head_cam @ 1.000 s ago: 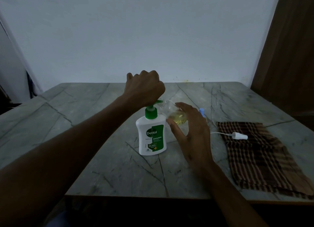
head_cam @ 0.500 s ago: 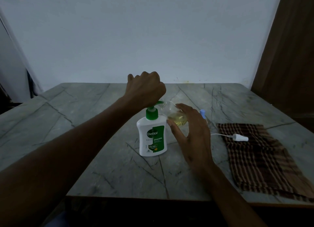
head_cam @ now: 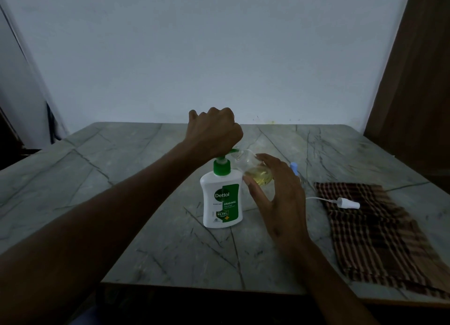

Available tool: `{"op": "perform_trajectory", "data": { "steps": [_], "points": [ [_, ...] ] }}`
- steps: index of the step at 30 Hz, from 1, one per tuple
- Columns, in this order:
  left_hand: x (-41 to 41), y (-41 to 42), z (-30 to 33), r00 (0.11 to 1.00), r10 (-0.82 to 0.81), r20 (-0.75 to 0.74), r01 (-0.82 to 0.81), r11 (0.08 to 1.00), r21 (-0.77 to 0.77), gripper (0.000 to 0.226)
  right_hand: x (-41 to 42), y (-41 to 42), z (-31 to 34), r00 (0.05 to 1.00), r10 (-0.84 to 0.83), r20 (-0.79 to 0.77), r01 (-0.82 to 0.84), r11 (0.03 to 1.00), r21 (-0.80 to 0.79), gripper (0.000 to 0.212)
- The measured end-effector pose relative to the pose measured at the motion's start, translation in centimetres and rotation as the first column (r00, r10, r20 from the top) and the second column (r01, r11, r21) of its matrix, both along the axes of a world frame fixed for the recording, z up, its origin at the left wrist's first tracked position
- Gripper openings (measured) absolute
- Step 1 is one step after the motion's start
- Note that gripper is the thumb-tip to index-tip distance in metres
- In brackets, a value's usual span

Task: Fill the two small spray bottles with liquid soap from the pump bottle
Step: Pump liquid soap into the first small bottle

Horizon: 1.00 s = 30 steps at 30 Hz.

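Fingers of the left hand (head_cam: 214, 132) are curled in a fist on the pump (head_cam: 230, 151); right hand (head_cam: 280, 190) fingers wrap the tilted bottle (head_cam: 253, 169), its mouth at the spout.

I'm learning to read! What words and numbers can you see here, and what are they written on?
"Dettol": on the green label of the white pump bottle.
"ORIGINAL": just under it on that label.
"99.99%": lower down on the same label.
The small print around those words is too tiny and blurred to read.
Nothing readable shows on the small clear bottle or the checked cloth.
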<state>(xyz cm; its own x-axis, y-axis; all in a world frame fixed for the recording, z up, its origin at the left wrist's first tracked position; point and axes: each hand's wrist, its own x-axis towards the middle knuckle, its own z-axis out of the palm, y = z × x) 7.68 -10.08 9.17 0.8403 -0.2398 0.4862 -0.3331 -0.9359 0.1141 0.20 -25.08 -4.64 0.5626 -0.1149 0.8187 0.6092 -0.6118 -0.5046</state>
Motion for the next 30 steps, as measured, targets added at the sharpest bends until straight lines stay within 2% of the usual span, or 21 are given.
{"op": "perform_trajectory", "data": {
  "steps": [7,15,24,30],
  "points": [
    [0.1,0.2,1.0,1.0,0.005,0.031,-0.007,0.999,0.051,0.02,-0.3,0.2,0.3,1.0,-0.01,-0.003,0.01,1.0,0.012,0.047],
    [0.1,-0.2,0.1,0.998,0.005,-0.055,-0.005,1.0,0.008,0.015,0.1,0.0,-0.1,1.0,0.0,-0.001,0.0,1.0,0.004,0.047],
    [0.0,0.1,1.1,1.0,0.017,-0.007,-0.017,1.0,0.018,0.015,0.1,0.0,0.0,1.0,-0.011,0.004,0.011,1.0,-0.001,0.046],
    [-0.1,-0.2,0.4,0.997,0.023,-0.078,-0.024,1.0,-0.007,0.016,0.2,0.0,-0.1,1.0,0.006,-0.004,-0.006,1.0,0.003,0.047]
  ]
}}
